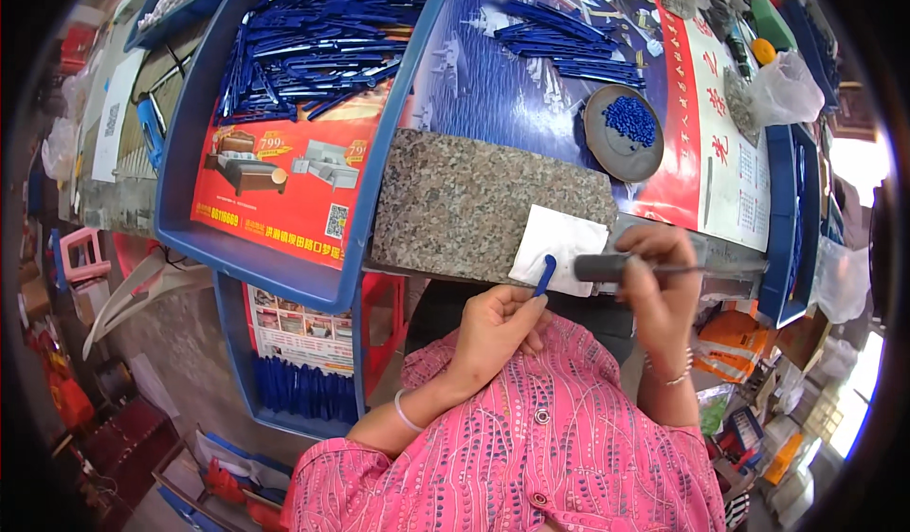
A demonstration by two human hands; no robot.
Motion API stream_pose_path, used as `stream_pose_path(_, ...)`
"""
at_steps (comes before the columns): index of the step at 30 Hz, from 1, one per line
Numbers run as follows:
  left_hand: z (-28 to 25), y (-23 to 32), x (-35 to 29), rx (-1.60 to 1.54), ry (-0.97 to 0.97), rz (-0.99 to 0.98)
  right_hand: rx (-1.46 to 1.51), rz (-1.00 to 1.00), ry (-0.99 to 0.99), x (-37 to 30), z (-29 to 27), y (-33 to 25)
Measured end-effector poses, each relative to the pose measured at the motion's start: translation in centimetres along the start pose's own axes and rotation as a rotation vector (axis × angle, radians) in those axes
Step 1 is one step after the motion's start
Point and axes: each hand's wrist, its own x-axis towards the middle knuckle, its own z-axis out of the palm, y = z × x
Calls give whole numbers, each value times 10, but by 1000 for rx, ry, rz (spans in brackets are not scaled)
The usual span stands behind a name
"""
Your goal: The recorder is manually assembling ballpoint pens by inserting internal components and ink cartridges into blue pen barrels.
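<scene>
Fingers of the left hand [498,328]: pinched on the near end of a slim blue piece [547,274], its hooked or rounded far end over the white pad [561,238]; whether that end touches the pad, cannot tell. Fingers of the right hand [659,276]: wrapped about a tool [599,268] with a dark blunt end and a thin shaft running right; hand slightly blurred, tool's end over the pad, just right of the piece. Step in hand, as judged: tool work on this single piece, held steady over the pad. Next move, as judged, calls for a firm left pinch and a controlled right hand, with the tool's end kept off the left fingers. Pad: on the near right corner of a speckled stone slab [455,210], at the near edge of the worktop [725,253]. Dish [595,132], round, beyond the slab to the right: small blue bits [630,121] inside. Loose blue strips [569,49]: farther off, beyond the dish. Blue tray [256,265], left of the slab: many blue strips [313,39] heaped at its far end.
</scene>
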Motion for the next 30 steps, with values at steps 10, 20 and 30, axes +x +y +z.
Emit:
stream_pose_path(10, -1, 0, 3, 94, -45, 17, -477, -439, -256, 0, 21, -1)
stream_pose_path(20, 2, 5, 3, 95, -44, -23, -482, -414, -308, 10, 26, 12)
stream_pose_path(30, 4, 14, 3, 130, -49, -9, -444, -274, -304, 0, 20, 8)
